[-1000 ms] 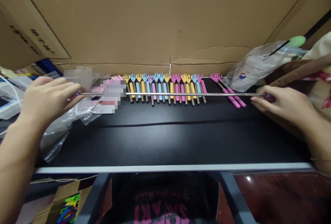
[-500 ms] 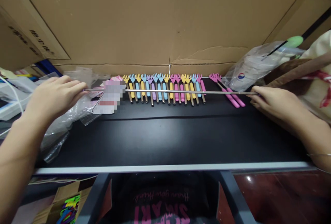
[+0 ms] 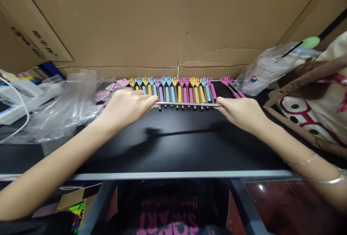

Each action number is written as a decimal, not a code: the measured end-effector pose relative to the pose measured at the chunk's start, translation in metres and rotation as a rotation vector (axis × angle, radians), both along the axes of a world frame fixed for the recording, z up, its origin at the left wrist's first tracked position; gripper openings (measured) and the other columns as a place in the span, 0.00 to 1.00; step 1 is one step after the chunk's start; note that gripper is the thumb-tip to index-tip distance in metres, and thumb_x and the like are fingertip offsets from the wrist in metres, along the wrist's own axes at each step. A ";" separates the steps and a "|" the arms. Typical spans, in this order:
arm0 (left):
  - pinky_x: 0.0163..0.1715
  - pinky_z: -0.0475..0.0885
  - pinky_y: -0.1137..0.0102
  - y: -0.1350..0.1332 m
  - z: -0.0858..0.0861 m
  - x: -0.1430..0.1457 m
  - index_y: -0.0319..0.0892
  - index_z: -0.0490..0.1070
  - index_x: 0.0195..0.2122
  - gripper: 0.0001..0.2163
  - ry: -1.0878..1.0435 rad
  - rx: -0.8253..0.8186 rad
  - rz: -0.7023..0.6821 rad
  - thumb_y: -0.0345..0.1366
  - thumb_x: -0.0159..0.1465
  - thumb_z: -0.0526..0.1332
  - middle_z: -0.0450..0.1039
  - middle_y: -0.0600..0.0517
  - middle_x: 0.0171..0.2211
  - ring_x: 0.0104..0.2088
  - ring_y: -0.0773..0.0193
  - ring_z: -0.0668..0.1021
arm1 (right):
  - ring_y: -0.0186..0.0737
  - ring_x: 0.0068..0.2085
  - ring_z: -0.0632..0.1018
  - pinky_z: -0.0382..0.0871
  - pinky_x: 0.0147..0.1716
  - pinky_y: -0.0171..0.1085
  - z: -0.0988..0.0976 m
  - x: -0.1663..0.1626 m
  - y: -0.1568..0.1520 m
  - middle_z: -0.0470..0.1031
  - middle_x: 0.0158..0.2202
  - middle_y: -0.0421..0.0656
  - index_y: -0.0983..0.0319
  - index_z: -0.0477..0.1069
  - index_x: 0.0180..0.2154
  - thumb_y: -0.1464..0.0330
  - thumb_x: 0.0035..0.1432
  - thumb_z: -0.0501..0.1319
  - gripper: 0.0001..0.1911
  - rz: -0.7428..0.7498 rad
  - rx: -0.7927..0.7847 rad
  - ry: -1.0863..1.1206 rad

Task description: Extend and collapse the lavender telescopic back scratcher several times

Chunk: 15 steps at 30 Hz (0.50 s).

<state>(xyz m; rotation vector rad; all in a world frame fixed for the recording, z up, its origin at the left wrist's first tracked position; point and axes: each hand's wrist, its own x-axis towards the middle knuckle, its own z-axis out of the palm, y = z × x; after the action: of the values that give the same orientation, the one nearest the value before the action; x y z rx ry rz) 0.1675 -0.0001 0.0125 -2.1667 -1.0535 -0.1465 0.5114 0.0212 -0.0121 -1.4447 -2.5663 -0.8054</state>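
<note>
A thin telescopic metal rod (image 3: 187, 103) stretches between my hands, just above the black table (image 3: 173, 144). My left hand (image 3: 127, 105) grips its left end and my right hand (image 3: 238, 111) grips its right end. The rod now spans only the short gap between them. Right behind it lies a row of small back scratchers (image 3: 173, 92) with yellow, blue, purple and pink handles and hand-shaped heads. Two pink back scratchers (image 3: 230, 85) lie apart at the right end of the row.
A large cardboard box (image 3: 162, 21) walls off the back of the table. Crumpled clear plastic bags (image 3: 62, 105) lie at the left, another clear bag (image 3: 268, 68) at the back right. A cream and brown cloth bag (image 3: 314, 108) sits at the right.
Both hands have moved inward toward each other, and the rod between them has collapsed from nearly the table's width to a short length. It has also dropped closer to the row's handle ends.
</note>
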 end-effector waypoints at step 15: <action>0.20 0.51 0.70 -0.001 -0.028 0.048 0.41 0.70 0.30 0.15 -0.169 -0.057 -0.238 0.40 0.71 0.53 0.71 0.53 0.20 0.21 0.65 0.72 | 0.32 0.20 0.69 0.41 0.21 0.35 -0.003 -0.054 -0.024 0.74 0.23 0.39 0.61 0.70 0.31 0.63 0.67 0.51 0.16 0.140 0.133 -0.006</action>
<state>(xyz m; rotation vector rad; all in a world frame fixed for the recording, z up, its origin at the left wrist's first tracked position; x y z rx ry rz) 0.2157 -0.0010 -0.0156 -2.3603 -0.8959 -0.4198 0.4575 -0.0027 -0.0152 -1.2122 -2.5303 -0.9397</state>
